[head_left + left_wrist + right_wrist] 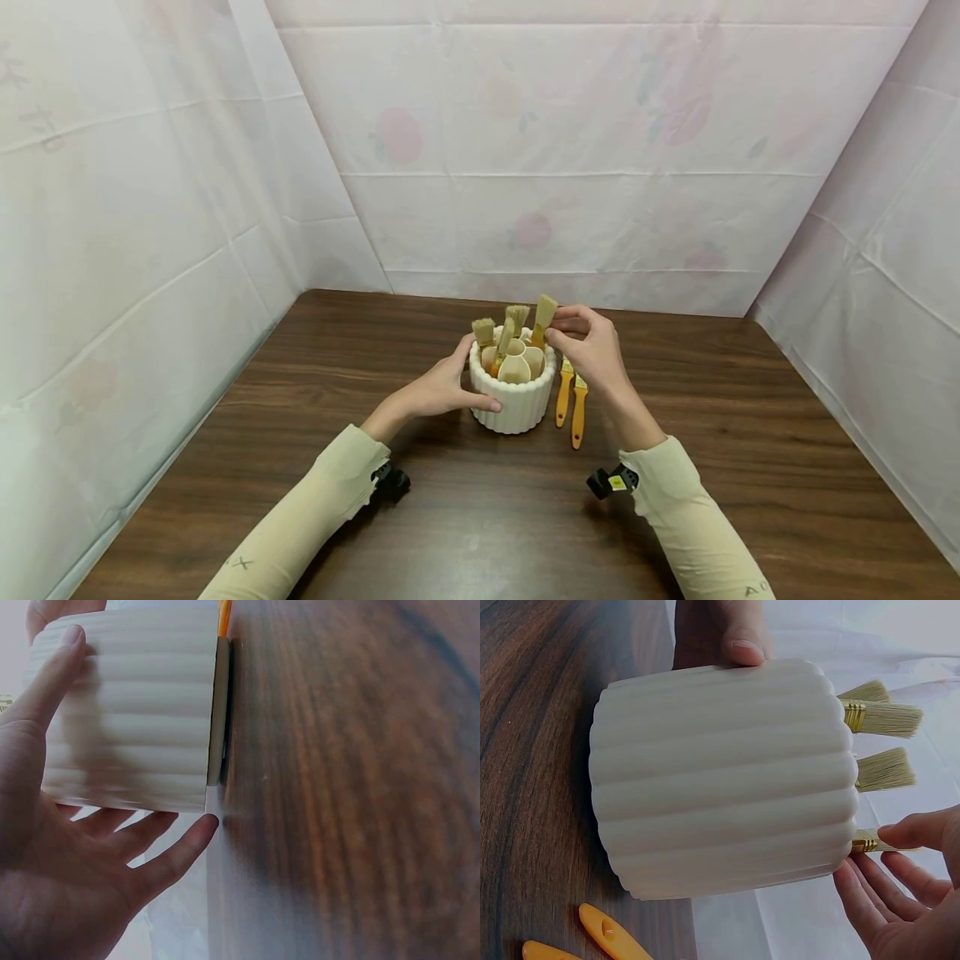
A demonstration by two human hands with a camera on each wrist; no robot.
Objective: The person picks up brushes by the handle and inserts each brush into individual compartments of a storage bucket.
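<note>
Only head view shows holder [513, 392] compartments; wrists show ribs.

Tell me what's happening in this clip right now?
A person steadies a white ribbed holder on a wooden table with the left hand, fingers against its side. The right hand pinches a brush that stands bristles up in the holder, by its ferrule. Three more brushes already stand in it, and two orange-handled brushes lie on the table beside it.
</note>
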